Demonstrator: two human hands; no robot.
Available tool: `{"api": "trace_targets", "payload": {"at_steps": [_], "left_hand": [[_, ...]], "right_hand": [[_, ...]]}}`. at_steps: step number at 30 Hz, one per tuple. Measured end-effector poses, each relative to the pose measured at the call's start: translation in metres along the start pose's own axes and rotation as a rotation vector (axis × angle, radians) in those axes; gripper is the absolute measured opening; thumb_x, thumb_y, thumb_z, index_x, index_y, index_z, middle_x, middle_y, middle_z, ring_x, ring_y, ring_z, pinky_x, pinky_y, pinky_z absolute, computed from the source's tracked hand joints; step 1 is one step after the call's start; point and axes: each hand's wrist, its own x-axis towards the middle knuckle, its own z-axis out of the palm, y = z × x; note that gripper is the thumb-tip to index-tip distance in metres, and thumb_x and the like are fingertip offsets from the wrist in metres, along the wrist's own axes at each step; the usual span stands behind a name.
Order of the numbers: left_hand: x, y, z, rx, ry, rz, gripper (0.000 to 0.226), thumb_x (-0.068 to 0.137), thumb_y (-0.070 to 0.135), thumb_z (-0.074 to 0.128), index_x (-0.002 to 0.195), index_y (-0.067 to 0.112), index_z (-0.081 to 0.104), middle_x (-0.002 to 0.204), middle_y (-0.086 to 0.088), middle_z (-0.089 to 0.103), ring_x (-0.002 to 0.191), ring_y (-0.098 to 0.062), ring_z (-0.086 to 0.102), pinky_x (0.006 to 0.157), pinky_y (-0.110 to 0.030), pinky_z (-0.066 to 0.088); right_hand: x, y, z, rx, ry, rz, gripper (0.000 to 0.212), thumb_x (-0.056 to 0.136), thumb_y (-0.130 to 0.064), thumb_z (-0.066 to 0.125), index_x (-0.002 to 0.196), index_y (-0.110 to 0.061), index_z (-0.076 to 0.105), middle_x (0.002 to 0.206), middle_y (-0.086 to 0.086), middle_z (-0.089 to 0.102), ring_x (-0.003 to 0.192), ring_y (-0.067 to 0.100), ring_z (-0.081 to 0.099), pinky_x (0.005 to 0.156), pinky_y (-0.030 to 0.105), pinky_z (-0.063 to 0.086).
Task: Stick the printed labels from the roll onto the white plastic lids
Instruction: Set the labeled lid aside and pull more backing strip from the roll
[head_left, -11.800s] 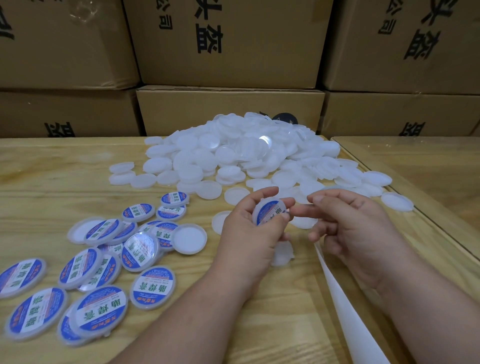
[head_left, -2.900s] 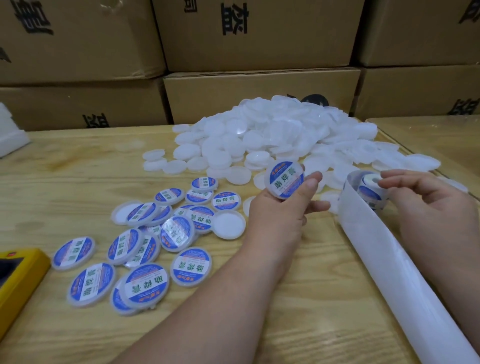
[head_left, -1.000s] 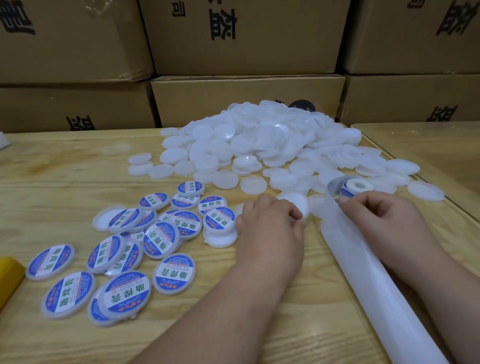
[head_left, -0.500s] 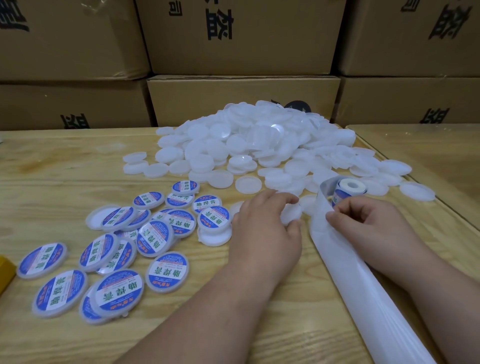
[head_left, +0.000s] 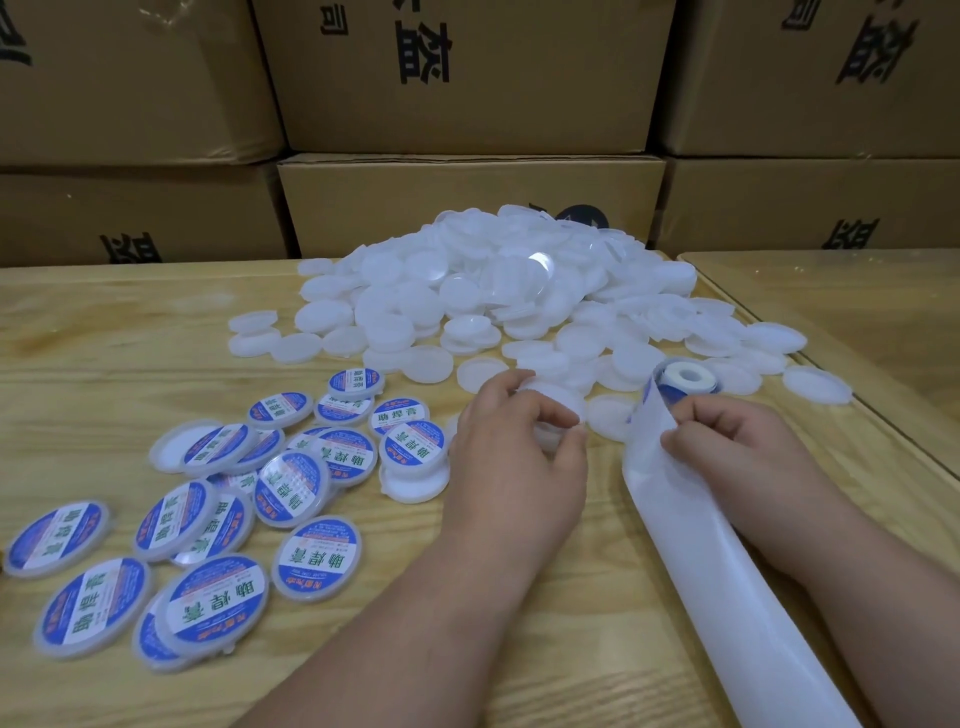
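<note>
Blank lid (head_left: 553, 402) gripped in curled left hand (head_left: 519, 452) just before the lid heap (head_left: 498, 291), label roll (head_left: 683, 382) and backing strip (head_left: 727, 561) pinched by right hand (head_left: 737, 447) just beside: probably peeling, then pressing centred.

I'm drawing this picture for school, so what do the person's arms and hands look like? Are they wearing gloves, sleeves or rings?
Both arms are bare right up to the bottom edge of the picture: no sleeves show. The left hand and the right hand wear no gloves. No ring, watch or bracelet can be seen on the fingers or wrists. The fingernails that show look short and plain, without polish.
</note>
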Motion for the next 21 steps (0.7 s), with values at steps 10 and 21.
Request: {"api": "trace_targets", "payload": {"at_steps": [10,21], "left_hand": [[-0.002,0.001,0.000,-0.003,-0.067,-0.004,0.060,0.082,0.057,0.054,0.140,0.049,0.039,0.119,0.021,0.030,0.123,-0.005,0.030,0.103,-0.024,0.028],[-0.003,0.002,-0.001,-0.050,-0.003,0.033,0.064,0.080,0.078,0.041,0.135,0.046,0.045,0.112,0.024,0.023,0.122,-0.002,0.032,0.108,-0.031,0.040]], "right_hand": [[0.000,-0.005,-0.003,-0.134,-0.103,-0.048,0.036,0.079,-0.028,0.062,0.062,-0.007,0.038,0.061,0.003,0.030,0.055,0.015,0.028,0.055,0.031,0.021],[-0.001,0.001,-0.003,-0.034,-0.166,-0.032,0.018,0.094,-0.011,0.064,0.080,-0.018,0.074,0.074,0.006,0.073,0.064,0.012,0.066,0.055,0.022,0.047]]}}
